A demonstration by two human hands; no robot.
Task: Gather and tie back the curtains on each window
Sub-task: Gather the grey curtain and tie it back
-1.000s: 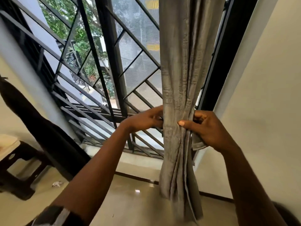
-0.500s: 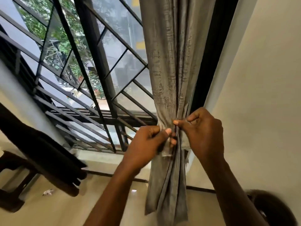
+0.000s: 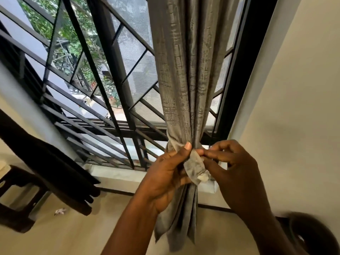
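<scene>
The grey curtain (image 3: 185,80) hangs at the right side of the window, drawn into one narrow bunch of folds in front of the black window grille (image 3: 103,89) and just beside the dark window frame (image 3: 252,52). It is pinched tightest a little above the sill (image 3: 117,174); below that, the loose end spreads out again and hangs over the floor (image 3: 73,236).

A tie strip (image 3: 194,167) of the same grey cloth passes around the bunch at the narrow point. Its free end sticks out toward the camera between the two hands, with a small whitish patch at its tip.

The left hand (image 3: 165,175) is curled around the gathered curtain from the left, with its thumb (image 3: 186,146) pressed upright against the front of the folds where the strip crosses. The right hand (image 3: 239,173) comes in from the right, and its fingertips (image 3: 201,153) pinch the strip just beside that thumb; the other fingers are bent above it.

A pale wall (image 3: 294,107) fills the right side. At the left, a dark cloth (image 3: 51,162) hangs slantwise below the grille, and a dark stool (image 3: 16,199) stands on the floor beneath it. A small pale scrap (image 3: 59,211) lies on the floor near the stool. A round dark object (image 3: 312,238), too blurred to tell what it is, sits at the lower right.
</scene>
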